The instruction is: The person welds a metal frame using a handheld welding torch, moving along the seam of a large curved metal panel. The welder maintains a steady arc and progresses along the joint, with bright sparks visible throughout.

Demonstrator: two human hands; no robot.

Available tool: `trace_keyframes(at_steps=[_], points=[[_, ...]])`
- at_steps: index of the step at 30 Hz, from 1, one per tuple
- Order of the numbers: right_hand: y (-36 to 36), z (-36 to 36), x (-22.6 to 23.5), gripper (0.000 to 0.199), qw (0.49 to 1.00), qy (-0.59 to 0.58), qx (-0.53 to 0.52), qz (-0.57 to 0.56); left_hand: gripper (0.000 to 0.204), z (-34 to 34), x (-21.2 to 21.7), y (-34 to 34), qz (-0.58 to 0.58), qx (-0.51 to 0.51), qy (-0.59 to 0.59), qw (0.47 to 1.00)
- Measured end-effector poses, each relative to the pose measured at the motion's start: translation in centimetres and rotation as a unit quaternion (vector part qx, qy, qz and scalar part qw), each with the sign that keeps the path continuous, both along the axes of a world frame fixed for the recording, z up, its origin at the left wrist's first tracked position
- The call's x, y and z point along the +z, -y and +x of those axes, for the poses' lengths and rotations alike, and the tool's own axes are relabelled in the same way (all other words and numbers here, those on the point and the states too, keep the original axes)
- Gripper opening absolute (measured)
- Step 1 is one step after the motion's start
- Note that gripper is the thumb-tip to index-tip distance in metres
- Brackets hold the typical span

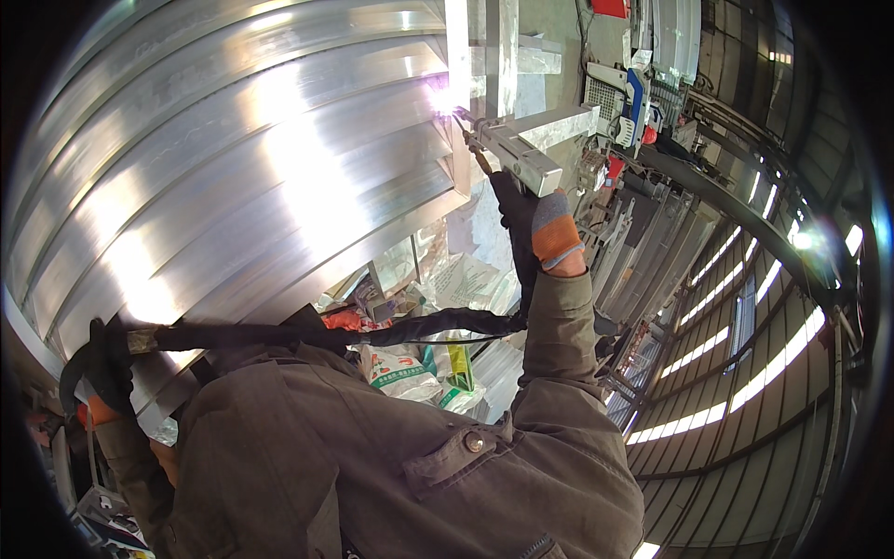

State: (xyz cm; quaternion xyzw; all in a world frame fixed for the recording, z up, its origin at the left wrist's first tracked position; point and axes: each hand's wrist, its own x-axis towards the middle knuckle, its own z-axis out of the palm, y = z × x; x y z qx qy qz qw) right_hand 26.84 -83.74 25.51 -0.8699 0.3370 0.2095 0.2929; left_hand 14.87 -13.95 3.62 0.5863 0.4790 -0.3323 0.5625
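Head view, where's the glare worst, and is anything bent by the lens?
In the head view, the glare peaks at the welding arc beside the torch in the right hand; broad bright streaks wash over the ribbed metal panels; the panel edges and roof skylights bow toward the rim, whose corners are black.
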Motion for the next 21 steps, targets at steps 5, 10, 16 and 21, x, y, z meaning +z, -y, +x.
trace_keyframes(at_steps=[5, 10, 16, 21], points=[[-0.1, -0.2, 0.0, 0.033, 1.000, 0.013, 0.010, 0.009, 0.057, 0.3, -0.1, 0.0, -0.001, -0.001, 0.002, 1.000], [0.1, -0.4, -0.1, 0.033, 0.999, -0.003, 0.031, -0.034, 0.057, 0.3, -0.1, 0.0, -0.002, -0.005, 0.003, 1.000], [-0.3, -0.4, 0.9, 0.031, 0.999, -0.012, 0.014, -0.042, 0.057, 0.1, 0.1, -0.1, -0.004, -0.006, 0.005, 1.000], [-1.2, -1.2, 2.3, 0.035, 1.000, 0.018, -0.003, 0.005, 0.057, 0.0, 0.1, 0.0, -0.006, -0.009, 0.004, 1.000]])
